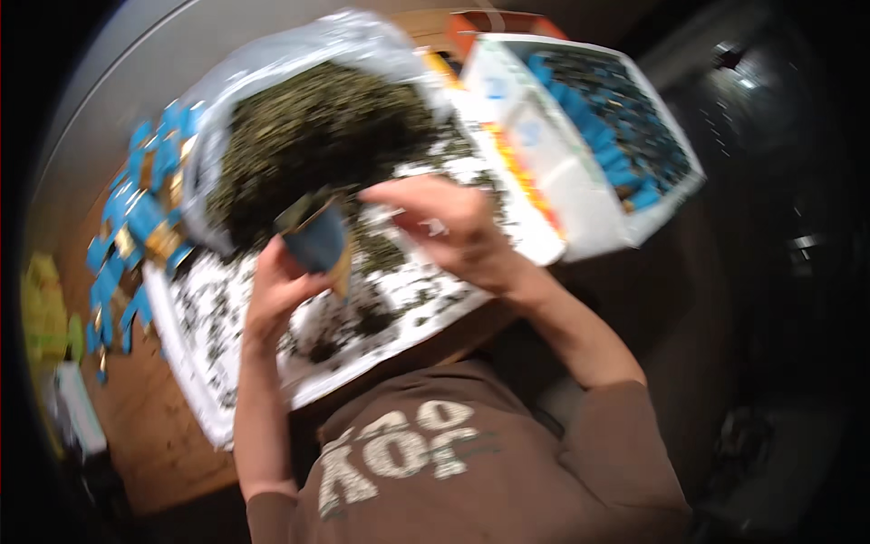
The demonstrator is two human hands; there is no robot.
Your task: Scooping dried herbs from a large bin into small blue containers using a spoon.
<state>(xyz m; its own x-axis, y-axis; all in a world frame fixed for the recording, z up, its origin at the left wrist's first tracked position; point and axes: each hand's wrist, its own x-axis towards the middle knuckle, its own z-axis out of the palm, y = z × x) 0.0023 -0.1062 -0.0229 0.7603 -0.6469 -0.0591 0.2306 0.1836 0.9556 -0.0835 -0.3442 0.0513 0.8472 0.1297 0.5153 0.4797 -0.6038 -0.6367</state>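
Note:
My left hand (282, 285) holds a small blue and gold packet (318, 241) with its mouth apart and some dark green dried leaf showing at the top. Just right of the packet is my right hand (448, 224), blurred, its fingers curled with the index finger and thumb towards the packet; whether anything is between them cannot be told. Behind both hands a large heap of dried green leaves (319, 122) lies in a clear plastic bag (265, 58). The bag rests in a white tray (183, 367) strewn with loose leaf bits.
Several blue and gold packets (146, 217) lie piled on the wooden table (156, 435) at left. A white foam box (578, 217) at right holds many filled packets. An orange box (506, 24) stands behind it. Yellow-green items (44, 313) sit at the far left edge.

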